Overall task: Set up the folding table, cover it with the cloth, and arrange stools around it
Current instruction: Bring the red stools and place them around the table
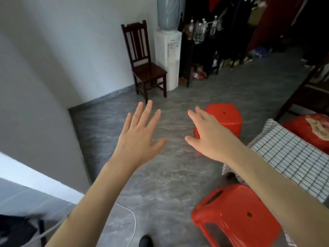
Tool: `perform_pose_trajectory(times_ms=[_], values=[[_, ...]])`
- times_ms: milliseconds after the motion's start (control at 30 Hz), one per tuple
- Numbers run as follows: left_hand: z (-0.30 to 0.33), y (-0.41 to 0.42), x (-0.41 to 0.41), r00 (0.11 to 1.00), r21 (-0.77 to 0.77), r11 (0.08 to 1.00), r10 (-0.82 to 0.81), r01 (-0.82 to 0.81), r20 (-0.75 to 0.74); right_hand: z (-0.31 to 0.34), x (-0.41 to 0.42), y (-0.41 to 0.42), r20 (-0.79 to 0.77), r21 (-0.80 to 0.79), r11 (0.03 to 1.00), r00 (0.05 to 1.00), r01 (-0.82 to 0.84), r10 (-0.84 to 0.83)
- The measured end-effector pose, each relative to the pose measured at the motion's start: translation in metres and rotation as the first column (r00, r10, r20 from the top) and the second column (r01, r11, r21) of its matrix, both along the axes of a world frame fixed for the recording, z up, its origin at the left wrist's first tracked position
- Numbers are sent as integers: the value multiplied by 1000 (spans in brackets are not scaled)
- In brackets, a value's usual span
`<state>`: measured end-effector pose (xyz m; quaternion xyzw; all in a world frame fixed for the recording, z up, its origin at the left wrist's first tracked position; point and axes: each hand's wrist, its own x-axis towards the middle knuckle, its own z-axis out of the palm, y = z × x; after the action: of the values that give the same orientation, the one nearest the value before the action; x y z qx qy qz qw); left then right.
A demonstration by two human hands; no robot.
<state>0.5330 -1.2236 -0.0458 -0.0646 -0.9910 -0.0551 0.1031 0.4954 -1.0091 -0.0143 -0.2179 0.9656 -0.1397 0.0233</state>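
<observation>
Stool (pixel 224 117) stood on floor just beyond right grip (pixel 207 134), fingers spread, holding nothing; left grip (pixel 138 132) likewise empty, splayed. Cloth (pixel 292 154) already covered worktop right of grips. Best approach, judged: take stool rim both sides, set close beside worktop edge.
</observation>
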Motion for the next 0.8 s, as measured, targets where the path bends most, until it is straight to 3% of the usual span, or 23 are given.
perform_pose_trajectory(times_ms=[67,133,500,667,800], values=[[-6,-30,4,999,-12,999,43,-43,-8,-2,3,-26,-170,-48,999,985,-6,-3],[-9,-58,5,995,-18,995,97,-97,-13,-5,3,-51,-246,-108,994,969,-11,-16],[-4,-153,-24,988,28,988,151,-152,12,-28,-33,-133,-158,23,999,987,44,-40],[-20,-165,-60,989,56,989,134,-138,58,-37,-75,-143,-65,73,996,996,58,-54],[-35,-176,-110,983,-6,988,156,-156,94,-41,-127,-145,-34,82,994,997,75,-72]])
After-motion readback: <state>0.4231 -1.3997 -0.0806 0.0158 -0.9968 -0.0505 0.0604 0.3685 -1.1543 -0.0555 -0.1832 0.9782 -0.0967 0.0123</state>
